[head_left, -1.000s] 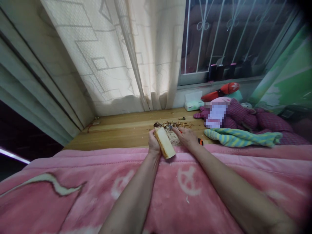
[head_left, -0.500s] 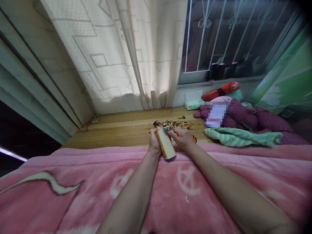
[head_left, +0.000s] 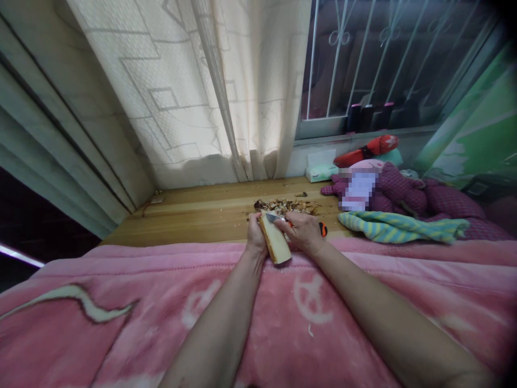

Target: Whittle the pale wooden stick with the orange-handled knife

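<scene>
A pale block of wood (head_left: 277,242) with a brown, bark-like left edge slants between my hands, its near end over the pink blanket. My left hand (head_left: 255,233) is closed around its left side near the far end. In my closed right hand (head_left: 304,230) is a utility knife (head_left: 323,229) with an orange and black handle. The knife's blade lies against the upper face of the block, close to its far end. Just beyond both hands, a heap of brown and pale shavings (head_left: 285,206) is spread on the wooden board.
The wooden surface (head_left: 194,213) runs up to the curtain (head_left: 181,97) and barred window. On the right are a striped cloth (head_left: 396,226), a purple stuffed toy (head_left: 399,188), a tissue pack (head_left: 322,172) and a red item (head_left: 365,151). The pink blanket (head_left: 153,302) lies under my forearms.
My right hand has shifted slightly, and the knife's blade has moved a little left across the block's far end. My left hand and the block stay nearly in place.
</scene>
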`<action>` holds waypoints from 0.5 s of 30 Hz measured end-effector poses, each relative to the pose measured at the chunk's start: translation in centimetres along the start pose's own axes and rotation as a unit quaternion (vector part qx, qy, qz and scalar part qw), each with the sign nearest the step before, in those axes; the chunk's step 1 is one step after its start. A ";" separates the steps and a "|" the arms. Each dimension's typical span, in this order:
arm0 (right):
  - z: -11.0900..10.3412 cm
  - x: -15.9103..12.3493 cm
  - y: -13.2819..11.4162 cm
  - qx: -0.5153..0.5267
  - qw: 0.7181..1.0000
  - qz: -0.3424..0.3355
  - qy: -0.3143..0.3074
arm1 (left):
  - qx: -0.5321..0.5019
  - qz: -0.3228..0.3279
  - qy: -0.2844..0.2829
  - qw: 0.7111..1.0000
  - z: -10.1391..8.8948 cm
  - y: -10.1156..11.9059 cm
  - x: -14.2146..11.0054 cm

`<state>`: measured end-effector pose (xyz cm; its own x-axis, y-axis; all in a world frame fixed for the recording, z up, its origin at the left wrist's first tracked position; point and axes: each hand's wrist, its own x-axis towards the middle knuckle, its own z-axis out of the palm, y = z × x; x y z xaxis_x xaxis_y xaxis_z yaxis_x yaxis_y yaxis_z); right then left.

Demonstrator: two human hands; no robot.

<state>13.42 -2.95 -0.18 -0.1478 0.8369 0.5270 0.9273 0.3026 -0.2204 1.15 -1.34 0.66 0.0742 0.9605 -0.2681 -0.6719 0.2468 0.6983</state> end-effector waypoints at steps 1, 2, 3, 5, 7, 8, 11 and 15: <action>0.0 0.0 -0.2 0.001 1.000 0.006 -0.004 | -0.001 0.006 0.006 1.000 0.0 0.0 0.1; -0.1 0.0 -0.4 0.001 1.000 0.013 -0.008 | -0.003 0.012 0.011 1.000 0.0 0.0 0.1; -0.1 -0.1 -0.6 0.002 1.000 0.020 -0.010 | -0.005 0.019 0.017 1.000 0.0 0.0 0.1; -0.2 -0.1 -0.9 0.003 0.999 0.033 -0.012 | -0.006 0.034 0.026 0.999 0.0 0.0 0.2; -0.2 -0.1 -1.2 0.002 0.999 0.043 -0.014 | 0.000 0.052 0.038 0.998 0.0 -0.1 0.2; -0.3 -0.1 -1.4 0.000 0.999 0.048 -0.015 | 0.004 0.062 0.045 0.997 0.0 -0.1 0.3; -0.4 0.0 -1.6 -0.005 0.998 0.064 -0.024 | 0.018 0.097 0.064 0.993 -0.2 -0.3 0.6; -0.4 0.2 -1.7 -0.003 0.996 0.075 -0.039 | 0.046 0.139 0.099 0.984 -0.8 -0.8 1.3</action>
<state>11.95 -3.53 0.66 -0.0328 0.9055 0.4231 0.9431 0.1681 -0.2868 1.18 -0.38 -0.77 -0.2544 0.9509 -0.1764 -0.5762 -0.0026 0.8173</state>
